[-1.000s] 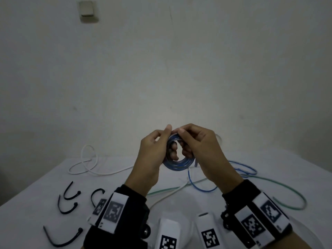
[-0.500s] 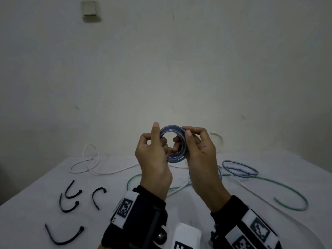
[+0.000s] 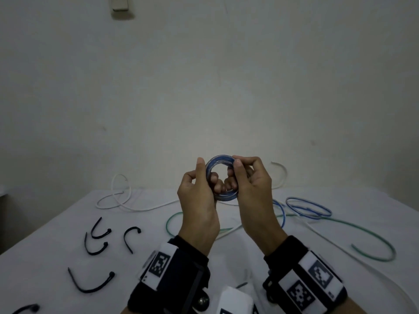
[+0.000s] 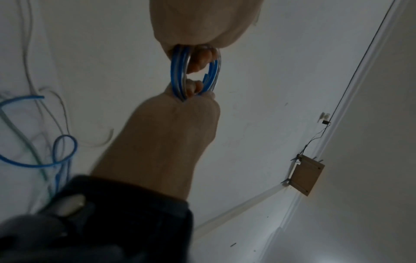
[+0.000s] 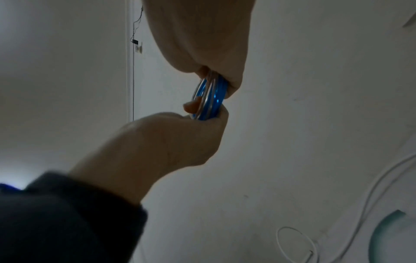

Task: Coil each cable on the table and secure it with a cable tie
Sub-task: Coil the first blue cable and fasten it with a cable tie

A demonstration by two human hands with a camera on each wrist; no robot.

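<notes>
Both grips pinching blue cable coil [image 3: 222, 177], left hand [image 3: 199, 200] at nine o'clock, right hand [image 3: 251, 191] at three, black cable ties [image 3: 99, 236] on surface [image 3: 56, 264] at seven o'clock.

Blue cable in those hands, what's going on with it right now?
A person holds a small blue coil up above the table, the left hand gripping one side and the right hand the other. No tie is on it yet. Black cable ties lie to the left; a white cable, a green cable and more blue cable lie loose.
</notes>
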